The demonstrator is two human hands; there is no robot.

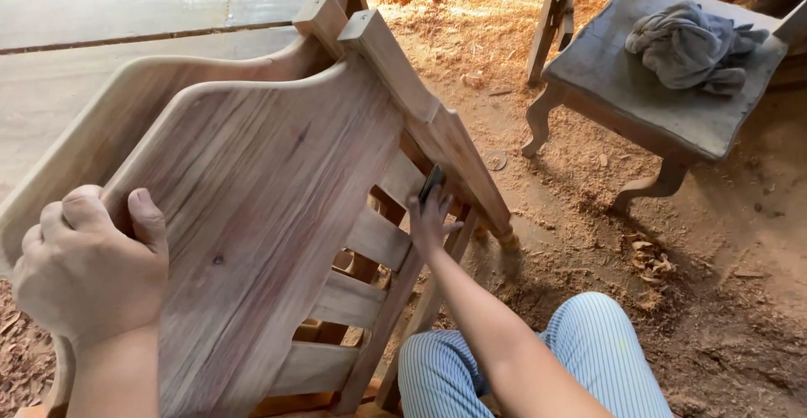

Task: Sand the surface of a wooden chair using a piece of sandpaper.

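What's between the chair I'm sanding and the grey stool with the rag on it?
In the head view, only sawdust-covered floor lies between the tipped wooden chair and the grey stool; nothing else stands there.

Your left hand (88, 271): fingers curled out of sight behind the wooden chair's (261, 216) top rail. Your right hand (430, 220): dark object (431, 182) mostly covered, kind unclear. Chair's lower slats cut off by the bottom edge. Second chair (664, 90): back and far legs cropped at the top right. Grey cloth (689, 48): bunched, type indeterminate.
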